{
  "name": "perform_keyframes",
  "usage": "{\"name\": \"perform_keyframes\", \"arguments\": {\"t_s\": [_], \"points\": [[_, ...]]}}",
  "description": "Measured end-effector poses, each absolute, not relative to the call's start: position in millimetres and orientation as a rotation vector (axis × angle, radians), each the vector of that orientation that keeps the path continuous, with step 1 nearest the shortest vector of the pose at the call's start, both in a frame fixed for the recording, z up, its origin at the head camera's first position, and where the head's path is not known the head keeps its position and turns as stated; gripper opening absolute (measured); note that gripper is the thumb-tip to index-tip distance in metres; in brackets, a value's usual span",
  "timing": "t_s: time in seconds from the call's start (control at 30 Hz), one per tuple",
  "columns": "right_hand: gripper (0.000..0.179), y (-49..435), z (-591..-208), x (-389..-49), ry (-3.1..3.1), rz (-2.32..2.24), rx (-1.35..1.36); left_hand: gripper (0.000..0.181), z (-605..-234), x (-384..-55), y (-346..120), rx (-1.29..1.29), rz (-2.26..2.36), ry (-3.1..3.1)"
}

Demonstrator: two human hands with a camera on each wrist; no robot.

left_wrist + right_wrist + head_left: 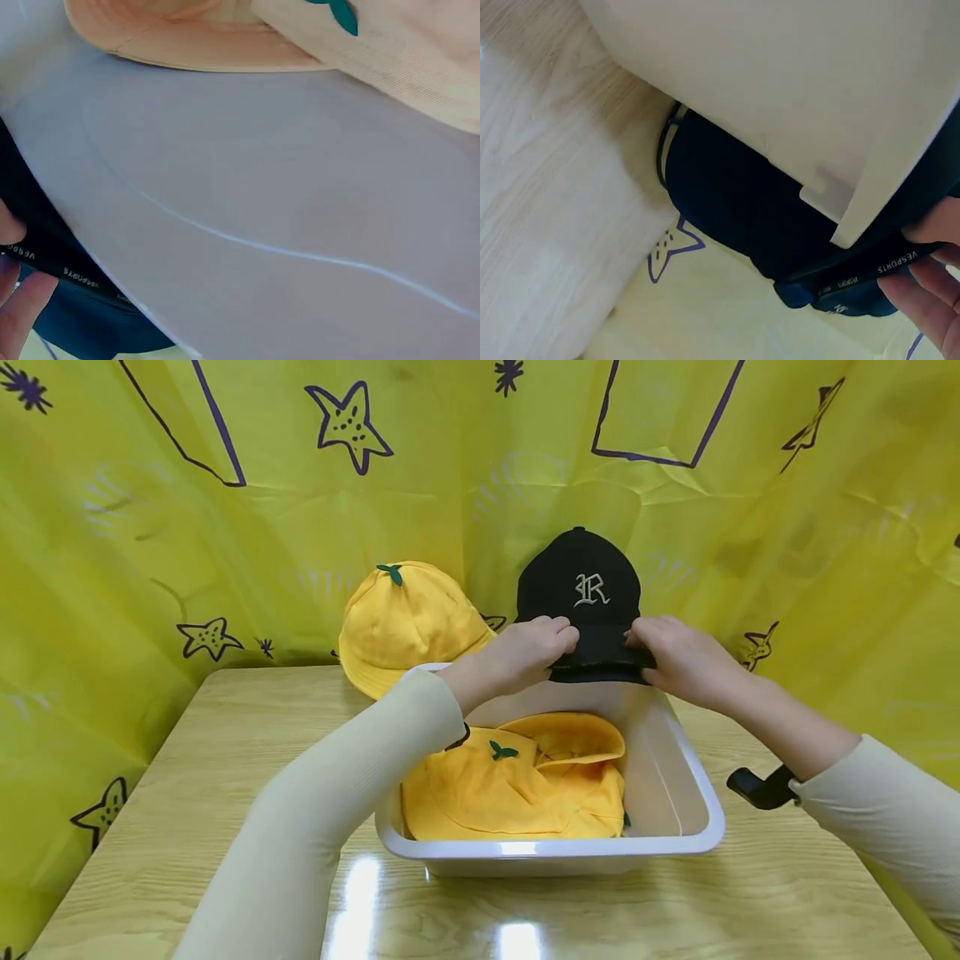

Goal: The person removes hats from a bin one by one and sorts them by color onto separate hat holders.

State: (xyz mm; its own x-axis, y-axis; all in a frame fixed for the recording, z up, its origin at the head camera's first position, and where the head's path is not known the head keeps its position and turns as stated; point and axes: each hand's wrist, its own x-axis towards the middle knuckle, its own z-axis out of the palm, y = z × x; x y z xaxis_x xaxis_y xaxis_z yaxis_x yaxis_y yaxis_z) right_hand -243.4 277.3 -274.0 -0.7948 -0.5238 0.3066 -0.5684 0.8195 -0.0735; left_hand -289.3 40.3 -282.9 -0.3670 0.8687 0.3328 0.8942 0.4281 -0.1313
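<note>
A black baseball cap point(577, 568) with a pale embroidered R stands at the back edge of a white plastic bin point(705, 818). My left hand point(525, 652) pinches the left side of its brim, and my right hand point(678, 656) grips the right side. Both wrist views show fingers point(915, 307) on a dark edge with small white lettering. Inside the bin lie yellow hats point(517, 785) with green leaf tabs, some folded over. Dark cloth point(720, 180) hangs behind the bin in the right wrist view; whether it is the same cap I cannot tell.
Another yellow hat point(412, 618) with a green leaf tab sits behind the bin's left corner. Under everything is a wooden table point(195, 810). A yellow curtain point(435, 485) with purple star drawings hangs at the back. A black wrist mount point(757, 787) sticks out by the right sleeve.
</note>
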Motion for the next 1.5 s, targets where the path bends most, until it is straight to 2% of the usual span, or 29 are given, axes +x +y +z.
{"name": "perform_keyframes", "arguments": {"t_s": [0.17, 0.27, 0.4, 0.6, 0.9, 1.23, 1.5], "points": [[0.033, 283.7, -275.6, -242.3, -2.758, 0.268, 0.873, 0.013, -274.9, -285.5, 41.1, -1.584, 0.062, -2.394], [0.034, 286.5, -276.0, -243.1, -2.751, 0.294, 0.936, 0.019, -271.7, -286.2, 39.9, -1.635, 0.033, -2.491], [0.035, 291.1, -276.5, -245.4, -2.711, 0.337, 1.054, 0.026, -269.5, -292.7, 35.6, -1.709, -0.256, -2.657], [0.037, 297.2, -273.7, -244.4, -2.723, 0.458, 1.153, 0.036, -263.0, -303.7, 24.3, -1.672, -0.807, -2.926], [0.045, 301.8, -275.1, -224.5, -2.607, 0.495, 1.153, 0.051, -254.9, -299.5, 7.7, -1.695, -0.896, -2.988], [0.063, 299.3, -279.2, -201.4, -2.49, 0.582, 1.22, 0.05, -247.2, -291.8, -30.2, -1.718, -1.073, -2.939], [0.06, 287.5, -286.2, -182.6, -2.431, 0.591, 1.364, 0.05, -243.6, -283.1, -49.5, -1.712, -1.112, -2.981]]}}
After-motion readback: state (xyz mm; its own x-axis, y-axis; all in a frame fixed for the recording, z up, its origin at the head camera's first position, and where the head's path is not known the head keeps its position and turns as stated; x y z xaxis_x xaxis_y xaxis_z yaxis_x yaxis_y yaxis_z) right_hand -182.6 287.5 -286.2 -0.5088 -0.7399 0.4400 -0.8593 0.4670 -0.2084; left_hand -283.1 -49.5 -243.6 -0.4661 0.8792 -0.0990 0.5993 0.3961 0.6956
